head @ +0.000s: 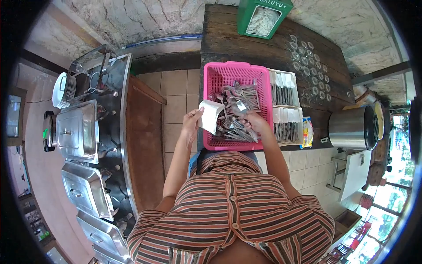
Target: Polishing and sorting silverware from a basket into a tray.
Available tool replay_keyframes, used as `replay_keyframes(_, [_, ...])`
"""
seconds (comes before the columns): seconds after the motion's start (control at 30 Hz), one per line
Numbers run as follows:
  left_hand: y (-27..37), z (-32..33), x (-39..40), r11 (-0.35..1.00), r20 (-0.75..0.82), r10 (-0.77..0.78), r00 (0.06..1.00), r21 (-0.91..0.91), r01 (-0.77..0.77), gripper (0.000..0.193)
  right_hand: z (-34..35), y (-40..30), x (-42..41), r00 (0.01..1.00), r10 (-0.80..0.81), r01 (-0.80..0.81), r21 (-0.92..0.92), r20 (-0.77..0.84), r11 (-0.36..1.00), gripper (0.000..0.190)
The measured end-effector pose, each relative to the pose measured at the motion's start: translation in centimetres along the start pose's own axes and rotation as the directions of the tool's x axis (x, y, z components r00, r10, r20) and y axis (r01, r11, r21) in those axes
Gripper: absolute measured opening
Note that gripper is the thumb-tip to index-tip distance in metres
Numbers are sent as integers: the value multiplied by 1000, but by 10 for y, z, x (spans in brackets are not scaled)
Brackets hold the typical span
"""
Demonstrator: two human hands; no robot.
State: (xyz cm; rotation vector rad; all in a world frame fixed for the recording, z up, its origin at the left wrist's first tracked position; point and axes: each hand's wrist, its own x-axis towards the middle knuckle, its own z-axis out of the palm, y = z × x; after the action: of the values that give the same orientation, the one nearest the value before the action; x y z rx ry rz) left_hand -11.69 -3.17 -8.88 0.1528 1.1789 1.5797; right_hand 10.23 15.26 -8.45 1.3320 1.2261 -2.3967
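My left hand [192, 123] grips a white paper napkin or sleeve [210, 115] between thumb and fingers, over the near left edge of a pink plastic basket [208, 77]. Loose metal forks and spoons [235, 130] lie heaped inside that basket. Above the heap, my right hand [254, 121] has its fingers closed around metal cutlery, with a shiny spoon bowl [240, 106] at its far end. How many pieces it holds is hard to tell. Right of the basket, two pale trays [299, 127] hold cutlery tucked in white paper sleeves [286, 114].
Rows of upturned glasses [308, 61] and a green dispenser box [244, 19] stand on the dark wooden table [221, 36]. A colourful packet [307, 132] and a steel container [347, 127] sit right. Lidded chafing dishes [77, 132] and stacked plates [62, 90] line the left counter.
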Motion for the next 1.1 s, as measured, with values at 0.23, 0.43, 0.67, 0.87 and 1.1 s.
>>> replay_keyframes(0.23, [10, 37, -17, 999, 29, 30, 999, -32, -29, 18, 34, -30, -92, 968, -107, 103, 27, 227, 994, 2])
replay_keyframes(0.43, [17, 44, -27, 991, 49, 90, 995, 92, -94, 16, 57, -19, -117, 935, -168, 122, 160, 313, 980, 4])
replay_keyframes(0.67, [11, 39, -27, 966, 41, 212, 976, 140, -216, 18, 64, -2, -115, 937, -223, 188, 151, 270, 971, 4])
replay_keyframes(0.87, [20, 58, -42, 942, 66, 291, 954, 153, -298, 13, 66, 4, -117, 918, -221, 167, 185, 328, 968, 8])
replay_keyframes(1.1, [17, 48, -35, 914, 65, 342, 938, 210, -347, 15, 67, 10, -125, 886, -202, 115, 225, 417, 968, 20])
